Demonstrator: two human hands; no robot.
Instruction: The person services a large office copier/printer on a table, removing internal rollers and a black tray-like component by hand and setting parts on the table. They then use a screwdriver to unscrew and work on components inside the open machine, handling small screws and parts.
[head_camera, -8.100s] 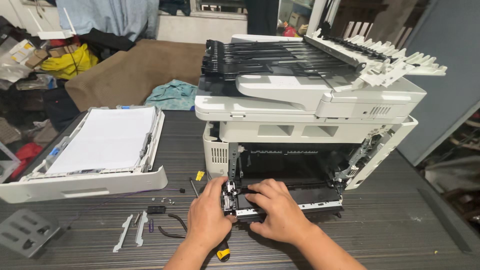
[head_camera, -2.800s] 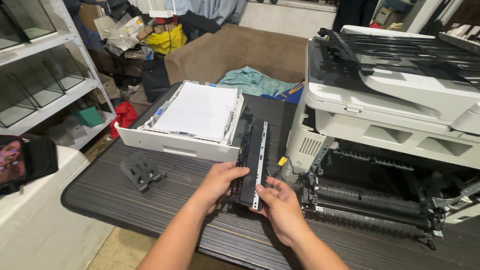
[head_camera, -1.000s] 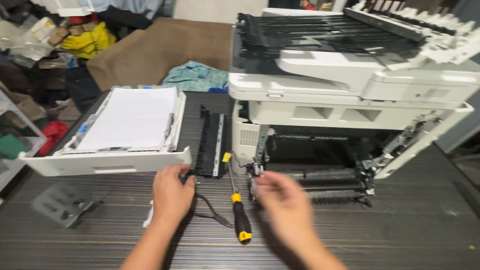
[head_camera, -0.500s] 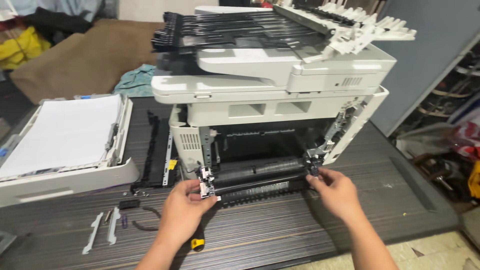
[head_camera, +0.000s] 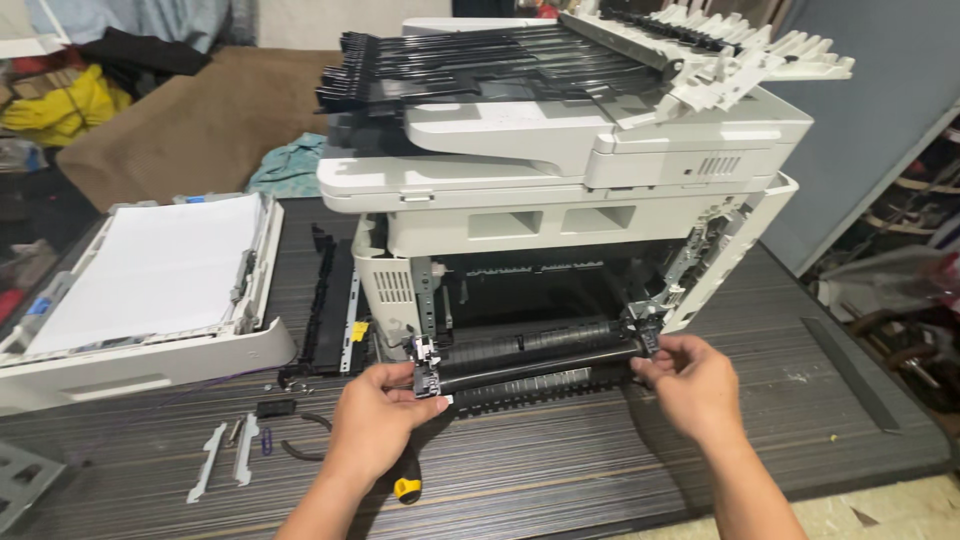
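A white multifunction printer (head_camera: 560, 170) stands open at its front on a dark table (head_camera: 560, 470). A long black roller assembly (head_camera: 535, 352) sticks out of the opening. My left hand (head_camera: 375, 415) grips the assembly's left end bracket. My right hand (head_camera: 685, 380) grips its right end. A screwdriver with a black and yellow handle (head_camera: 406, 484) lies on the table just under my left hand.
A white paper tray (head_camera: 140, 290) full of paper sits at the left. A black panel (head_camera: 335, 310) lies between the tray and the printer. Small white strips (head_camera: 222, 455), screws and a black cable lie near the front left. The table's right edge drops to the floor.
The view shifted from the left of the table to the printer's front. The black panel was set down beside the tray. Both hands moved onto the ends of the roller assembly.
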